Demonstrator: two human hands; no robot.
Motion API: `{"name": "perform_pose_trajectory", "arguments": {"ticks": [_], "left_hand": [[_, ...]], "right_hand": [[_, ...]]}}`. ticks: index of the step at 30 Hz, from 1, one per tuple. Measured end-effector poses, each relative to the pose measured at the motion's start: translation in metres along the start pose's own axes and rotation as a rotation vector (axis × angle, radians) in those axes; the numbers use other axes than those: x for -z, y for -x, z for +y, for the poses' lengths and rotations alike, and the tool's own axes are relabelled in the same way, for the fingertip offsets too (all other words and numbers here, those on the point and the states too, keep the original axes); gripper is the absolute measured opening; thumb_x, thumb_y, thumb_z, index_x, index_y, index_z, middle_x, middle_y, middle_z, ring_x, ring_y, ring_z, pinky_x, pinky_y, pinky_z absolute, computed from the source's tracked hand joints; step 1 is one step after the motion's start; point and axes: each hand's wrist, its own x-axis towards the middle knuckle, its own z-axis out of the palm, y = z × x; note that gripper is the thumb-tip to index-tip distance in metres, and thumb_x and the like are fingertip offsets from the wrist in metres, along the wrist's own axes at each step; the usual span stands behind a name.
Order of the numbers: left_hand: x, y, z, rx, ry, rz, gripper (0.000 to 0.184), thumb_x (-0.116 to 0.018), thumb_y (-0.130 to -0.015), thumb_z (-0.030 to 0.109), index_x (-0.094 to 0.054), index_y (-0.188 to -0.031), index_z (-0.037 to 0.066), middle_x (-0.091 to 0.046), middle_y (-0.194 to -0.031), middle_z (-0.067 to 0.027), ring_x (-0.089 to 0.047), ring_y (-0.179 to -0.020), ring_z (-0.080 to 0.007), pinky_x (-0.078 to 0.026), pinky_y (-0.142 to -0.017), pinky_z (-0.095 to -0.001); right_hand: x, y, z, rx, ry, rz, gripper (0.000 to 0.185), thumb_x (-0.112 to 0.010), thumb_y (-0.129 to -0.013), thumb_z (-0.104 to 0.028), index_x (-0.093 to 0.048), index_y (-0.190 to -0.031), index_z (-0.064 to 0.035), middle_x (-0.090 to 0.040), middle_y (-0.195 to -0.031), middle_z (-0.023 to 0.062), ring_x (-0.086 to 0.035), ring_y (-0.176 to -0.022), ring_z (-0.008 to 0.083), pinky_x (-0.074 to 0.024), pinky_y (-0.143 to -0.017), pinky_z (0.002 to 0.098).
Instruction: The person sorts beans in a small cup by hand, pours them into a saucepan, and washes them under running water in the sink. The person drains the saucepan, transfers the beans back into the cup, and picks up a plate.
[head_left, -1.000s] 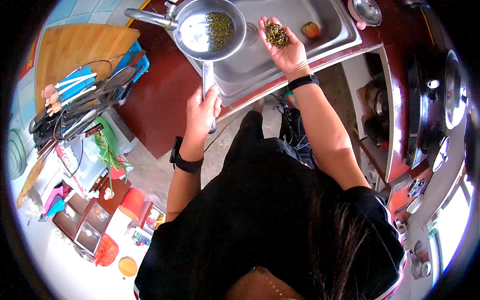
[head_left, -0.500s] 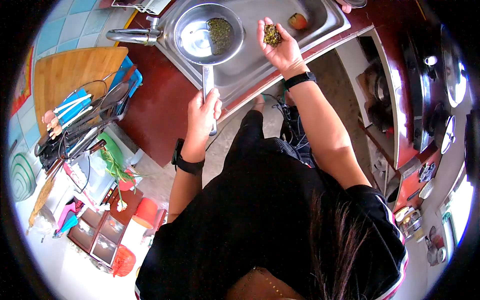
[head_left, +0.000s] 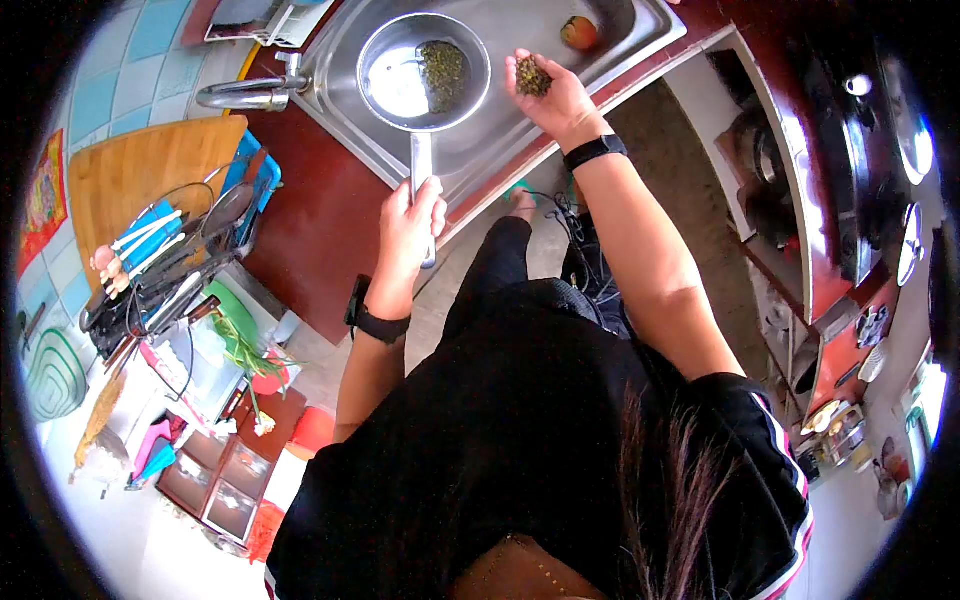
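Small green beans [head_left: 443,78] are lying in two portions: one is spreading over the right half of one metal pan [head_left: 393,85], and the other, a smaller heap [head_left: 533,78], is resting on a palm. The pan is staying level over one steel sink [head_left: 490,145]; whether its base is touching the basin, I cannot tell. The left hand [head_left: 408,225] is closing its fingers around the one long handle [head_left: 421,155], gripping it near its lower end. The right hand [head_left: 557,100] is turning its palm up and cupping the heap in loosely curled, unclosed fingers, just beside the pan's right rim. Two dark bands are circling the wrists, one on the left [head_left: 383,326] and one on the right [head_left: 595,152]. One red-and-yellowish round item [head_left: 578,33] is sitting in the sink beyond the right hand. One curved faucet [head_left: 240,95] is jutting out left of the sink, and one wooden board [head_left: 160,165] is standing near the tiled wall.
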Motion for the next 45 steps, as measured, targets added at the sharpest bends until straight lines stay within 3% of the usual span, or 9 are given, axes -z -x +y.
{"name": "perform_pose_trajectory", "arguments": {"ticks": [13,17,20,22,31,33,35,39,45], "left_hand": [[-0.049,-0.011,-0.008,0.099,0.005,-0.088,0.019,-0.06,-0.102,0.021,-0.056,-0.09,0.006,-0.045,-0.064,0.0047,-0.039,-0.049,-0.0034,-0.031,-0.044,-0.0209],[-0.061,-0.016,-0.016,0.105,0.02,-0.084,0.02,-0.057,-0.103,0.024,-0.056,-0.093,0.006,-0.04,-0.06,0.0051,-0.035,-0.047,-0.0044,-0.029,-0.044,-0.0226],[-0.075,-0.018,-0.025,0.113,0.017,-0.032,0.023,-0.054,-0.105,0.029,-0.058,-0.097,0.008,-0.041,-0.059,0.0052,-0.035,-0.045,-0.0059,-0.03,-0.045,-0.0234],[-0.069,-0.029,-0.035,0.112,0.068,-0.039,0.022,-0.054,-0.105,0.029,-0.059,-0.097,0.009,-0.042,-0.059,0.005,-0.035,-0.045,-0.0056,-0.029,-0.044,-0.0235],[-0.086,-0.026,-0.049,0.058,0.068,0.052,0.023,-0.053,-0.106,0.029,-0.056,-0.098,0.008,-0.041,-0.064,0.0064,-0.038,-0.05,-0.0043,-0.032,-0.051,-0.0223],[-0.086,-0.025,-0.051,0.054,0.068,0.074,0.022,-0.053,-0.106,0.028,-0.056,-0.098,0.008,-0.042,-0.065,0.0062,-0.037,-0.05,-0.0039,-0.031,-0.051,-0.0223],[-0.084,-0.024,-0.053,0.039,0.063,0.084,0.021,-0.053,-0.106,0.027,-0.056,-0.098,0.007,-0.042,-0.065,0.006,-0.036,-0.05,-0.0039,-0.03,-0.051,-0.0222],[-0.087,-0.022,-0.052,0.034,0.035,0.125,0.022,-0.053,-0.105,0.027,-0.056,-0.096,0.007,-0.042,-0.064,0.0054,-0.036,-0.05,-0.0044,-0.029,-0.049,-0.0224],[-0.073,-0.024,-0.055,0.049,0.046,0.098,0.023,-0.051,-0.106,0.028,-0.056,-0.097,0.007,-0.042,-0.062,0.0059,-0.036,-0.047,-0.0051,-0.031,-0.049,-0.0228]], "right_hand": [[0.069,0.103,-0.086,0.296,-0.279,-0.116,0.027,-0.044,-0.105,-0.017,-0.058,-0.112,0.0054,-0.065,-0.106,0.0219,-0.063,-0.092,0.0311,-0.0566,-0.083,0.0406],[0.141,0.096,-0.113,0.347,-0.369,0.079,0.027,-0.043,-0.106,-0.018,-0.058,-0.11,0.0034,-0.064,-0.105,0.0204,-0.063,-0.091,0.029,-0.0571,-0.082,0.0379],[0.199,0.081,-0.111,0.588,0.189,0.153,0.029,-0.039,-0.107,-0.018,-0.058,-0.11,0.003,-0.065,-0.101,0.0186,-0.064,-0.085,0.0262,-0.0577,-0.078,0.0358],[0.21,0.06,-0.124,0.316,-0.353,0.142,0.028,-0.038,-0.108,-0.017,-0.057,-0.111,0.0031,-0.066,-0.098,0.0171,-0.064,-0.081,0.0247,-0.0579,-0.075,0.0351],[0.196,-0.102,-0.106,0.266,-0.053,0.179,0.026,-0.043,-0.104,-0.019,-0.058,-0.105,0.0022,-0.064,-0.079,0.0121,-0.064,-0.065,0.0209,-0.0587,-0.065,0.0289],[0.171,-0.13,-0.119,0.149,-0.117,0.258,0.035,-0.048,-0.104,-0.032,-0.058,-0.119,-0.0014,-0.07,-0.1,0.0123,-0.067,-0.082,0.029,-0.0545,-0.077,0.0447],[0.155,-0.118,-0.133,0.08,-0.192,0.274,0.038,-0.05,-0.105,-0.031,-0.054,-0.127,0.0001,-0.065,-0.127,0.0148,-0.065,-0.107,0.0278,-0.0543,-0.095,0.0458],[0.185,-0.164,-0.114,0.077,-0.243,0.118,0.028,-0.053,-0.102,-0.028,-0.058,-0.123,-0.01,-0.069,-0.111,0.007,-0.064,-0.099,0.0252,-0.0516,-0.091,0.0398],[0.184,-0.155,-0.112,0.129,-0.167,0.03,0.045,-0.048,-0.101,-0.015,-0.047,-0.146,-0.0119,-0.056,-0.136,0.0147,-0.059,-0.116,0.0274,-0.0513,-0.096,0.0443]]}}
